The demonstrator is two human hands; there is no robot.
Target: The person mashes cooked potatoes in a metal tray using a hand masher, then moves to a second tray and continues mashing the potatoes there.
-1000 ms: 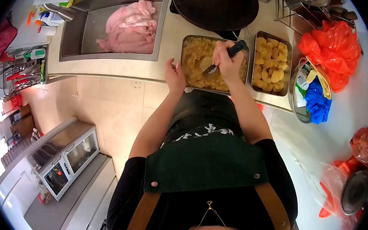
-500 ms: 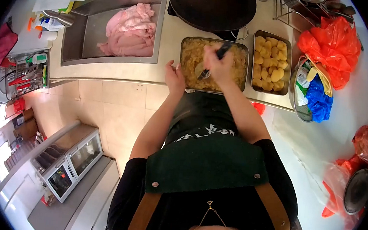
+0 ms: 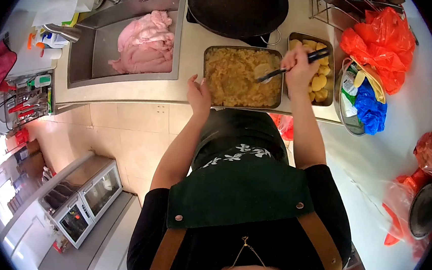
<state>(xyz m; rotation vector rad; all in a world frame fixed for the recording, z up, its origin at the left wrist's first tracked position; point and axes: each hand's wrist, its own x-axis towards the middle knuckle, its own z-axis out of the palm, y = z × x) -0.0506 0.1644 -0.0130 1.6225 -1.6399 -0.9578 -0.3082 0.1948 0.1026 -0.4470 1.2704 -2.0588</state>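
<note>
My right hand [image 3: 301, 70] is closed around the black handle of a long utensil [image 3: 282, 70] that looks like a masher. Its pale, rounded end sits in yellow mash [image 3: 235, 80], which appears to be potato. The mash fills a rectangular metal tray [image 3: 205, 58] at the counter's front edge. At the tray's left side, my left hand [image 3: 199, 95] grips the rim, fingers bent. Peeled potato pieces [image 3: 319, 82] lie in a smaller metal tray [image 3: 333, 68] to the right, partly hidden under my right hand and forearm.
A large dark wok [image 3: 238, 10] stands behind the tray. In the sink [image 3: 174, 55] at left lies a pink slab of raw meat or skin [image 3: 144, 43]. Red plastic bags [image 3: 380, 46] and a bowl [image 3: 356, 130] with blue plastic sit at right. A wire rack [image 3: 327, 12] stands behind.
My right hand has moved right, from over the mash to above the potato pieces. The utensil now slants low across the tray's right side. My left hand remains at the left rim.
</note>
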